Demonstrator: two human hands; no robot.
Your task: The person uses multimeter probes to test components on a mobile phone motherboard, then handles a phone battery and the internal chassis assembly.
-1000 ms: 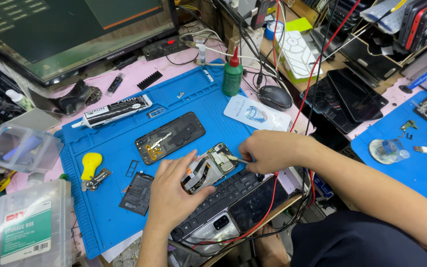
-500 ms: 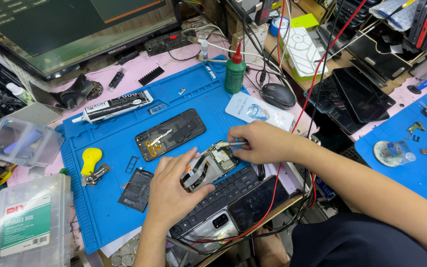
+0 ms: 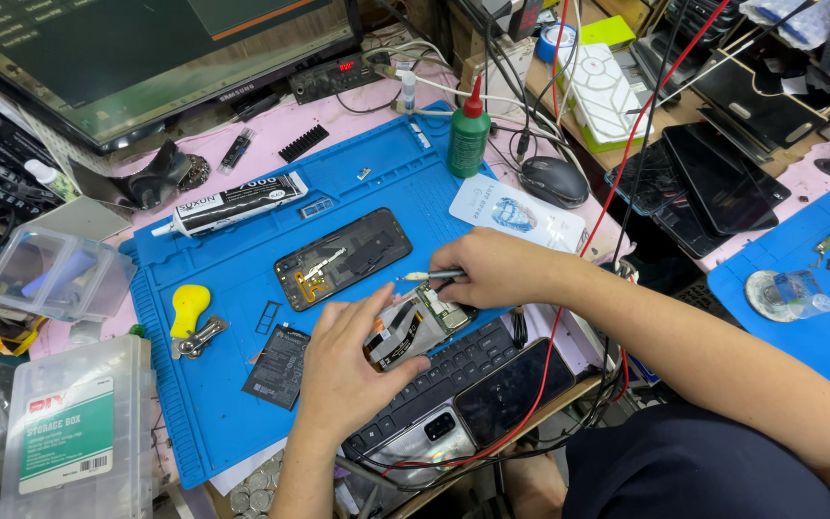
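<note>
My left hand (image 3: 350,365) grips an opened phone body (image 3: 415,325) with exposed circuit board, held at the near edge of the blue work mat (image 3: 242,404). My right hand (image 3: 492,269) pinches a thin metal tool, perhaps tweezers (image 3: 429,276), whose tip points left just above the phone's board. A black phone back panel (image 3: 343,258) lies on the mat just beyond. A dark flat battery (image 3: 279,365) lies left of my left hand.
A black keyboard (image 3: 453,370) carries another phone (image 3: 516,389). On or near the mat are a glue tube (image 3: 232,202), green bottle (image 3: 469,135), yellow opening tool (image 3: 187,309), mouse (image 3: 551,180). Clear plastic boxes (image 3: 55,274) stand left, monitor (image 3: 127,58) behind, several phones (image 3: 713,178) right.
My right hand has slid slightly left, bringing the tool tip over the phone's board. My left hand keeps its grip on the phone body. The camera view shifted a little.
</note>
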